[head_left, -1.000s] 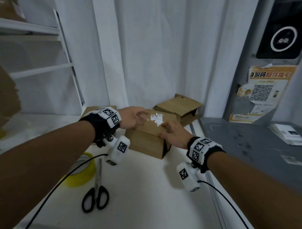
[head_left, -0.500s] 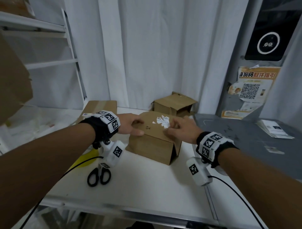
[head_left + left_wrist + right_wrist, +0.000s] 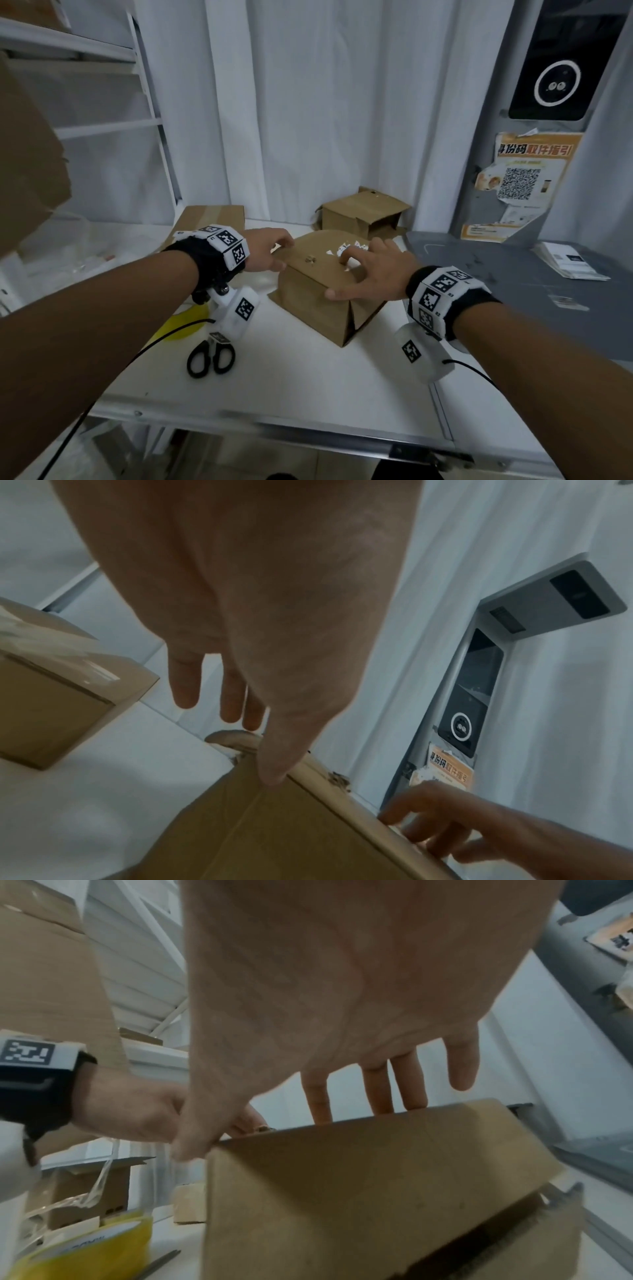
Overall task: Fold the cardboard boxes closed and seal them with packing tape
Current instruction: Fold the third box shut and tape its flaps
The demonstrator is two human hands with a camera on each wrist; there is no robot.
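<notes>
A brown cardboard box (image 3: pixel 318 301) with torn white label scraps on top sits mid-table, its flaps down and its right end showing a gap. My left hand (image 3: pixel 282 253) touches its left top corner; in the left wrist view the thumb rests on the box (image 3: pixel 274 831) edge and the fingers (image 3: pixel 236 710) hang loosely straight past it. Spread flat on the top is my right hand (image 3: pixel 342 277), thumb at the front edge. In the right wrist view my right hand (image 3: pixel 284 1129) has its fingers reaching over the box (image 3: pixel 342 1191). The yellow tape roll (image 3: pixel 191 322) lies to the left, half hidden.
Black-handled scissors (image 3: pixel 210 359) lie in front of the tape. An open box (image 3: pixel 363 212) stands at the back, a taped box (image 3: pixel 212 219) at back left. A grey counter (image 3: pixel 513 274) with papers (image 3: pixel 568 260) adjoins on the right. The table's front edge (image 3: pixel 274 428) is near.
The right hand has slid across the box top and spread out, thumb now at the front edge. The left hand stays at the left corner. The view has tilted down.
</notes>
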